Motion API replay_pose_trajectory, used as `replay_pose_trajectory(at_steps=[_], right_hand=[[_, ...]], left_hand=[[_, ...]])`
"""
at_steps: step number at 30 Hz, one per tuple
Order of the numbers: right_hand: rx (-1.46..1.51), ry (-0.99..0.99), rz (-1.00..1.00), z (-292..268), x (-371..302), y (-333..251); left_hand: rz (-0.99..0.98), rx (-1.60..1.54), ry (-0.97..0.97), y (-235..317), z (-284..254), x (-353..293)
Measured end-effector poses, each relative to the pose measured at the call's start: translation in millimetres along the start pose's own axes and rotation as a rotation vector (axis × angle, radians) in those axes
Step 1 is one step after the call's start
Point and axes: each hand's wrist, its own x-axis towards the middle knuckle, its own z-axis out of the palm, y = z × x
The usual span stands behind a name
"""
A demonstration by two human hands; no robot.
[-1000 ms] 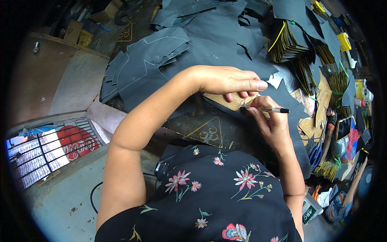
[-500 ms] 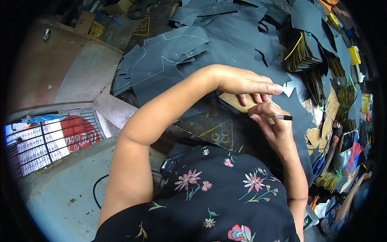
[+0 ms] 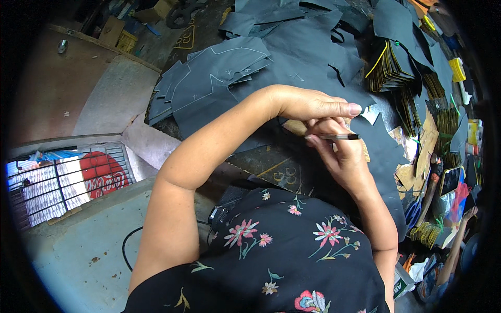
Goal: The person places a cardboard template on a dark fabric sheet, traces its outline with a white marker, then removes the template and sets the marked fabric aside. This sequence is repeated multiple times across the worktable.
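My right hand (image 3: 339, 154) is closed in a pinch on a pen (image 3: 342, 136) with a dark end cap. The pen's writing tip is hidden by the fingers. Stretched over a tan, board-like template (image 3: 295, 127), my left hand (image 3: 313, 104) presses down with its thumb out and apart. Its other fingers are partly covered by the right hand. Under the template lies dark grey sheet material (image 3: 292, 78). To the left, stacked grey pieces (image 3: 214, 73) carry pale drawn outlines.
Bundles of dark cut pieces with yellowish edges (image 3: 389, 73) stand at the right. Tan scraps (image 3: 425, 141), a phone (image 3: 450, 181) and a hammer-like handle (image 3: 434, 177) lie nearby. A wooden panel (image 3: 78, 88) is at left. Another person's arm (image 3: 454, 250) shows at lower right.
My right hand and the pen have slid left and slightly up along the template, covering more of my left fingers. My left hand has barely moved.
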Motion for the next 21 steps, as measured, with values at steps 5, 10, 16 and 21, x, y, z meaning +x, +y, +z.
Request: replay_pose_trajectory(at_steps=[5, 10, 16, 21], right_hand=[[0.074, 0.001, 0.258, -26.8, -28.3, -3.8], [0.315, 0.251, 0.43, -57.4, -59.6, 1.1], [0.139, 0.212, 0.413, -69.0, -81.8, 3.3], [0.067, 0.134, 0.359, -55.8, -73.2, 3.5]], left_hand=[[-0.034, 0.124, 0.049, 2.8, 10.5, -8.3], [0.075, 0.458, 0.142, 3.4, 25.7, -13.7], [-0.128, 0.256, 0.127, 17.3, 25.6, -14.5], [-0.115, 0.284, 0.127, 17.3, 27.0, -14.7]])
